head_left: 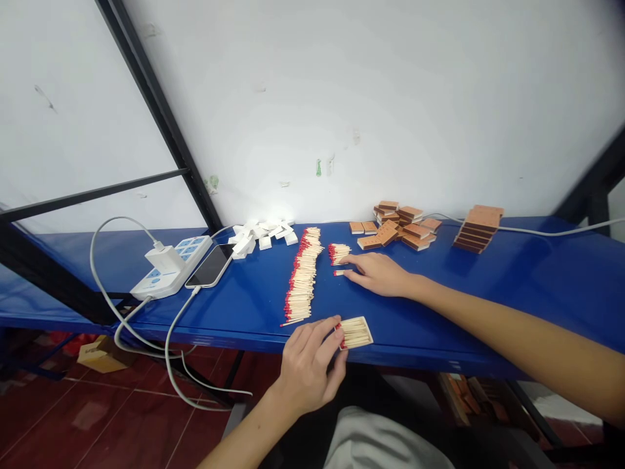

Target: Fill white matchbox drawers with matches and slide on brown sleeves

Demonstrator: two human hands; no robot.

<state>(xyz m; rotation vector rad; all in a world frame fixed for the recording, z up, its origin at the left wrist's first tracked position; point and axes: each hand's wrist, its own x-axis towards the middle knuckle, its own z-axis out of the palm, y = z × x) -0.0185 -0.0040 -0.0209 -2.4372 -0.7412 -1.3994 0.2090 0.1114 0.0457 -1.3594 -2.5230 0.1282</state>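
Lightly in the left hand (308, 366), thumb-side, the match-filled tray (357, 332).

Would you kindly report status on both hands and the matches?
Left hand holding filled tray. Right hand flat on small match pile. Long match row beside, not blocking.

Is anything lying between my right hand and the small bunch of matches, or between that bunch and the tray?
Nothing visible blocks either. The right hand has its fingertips at the small bunch. Only bare table and one loose match lie between it and the tray held by the left hand.
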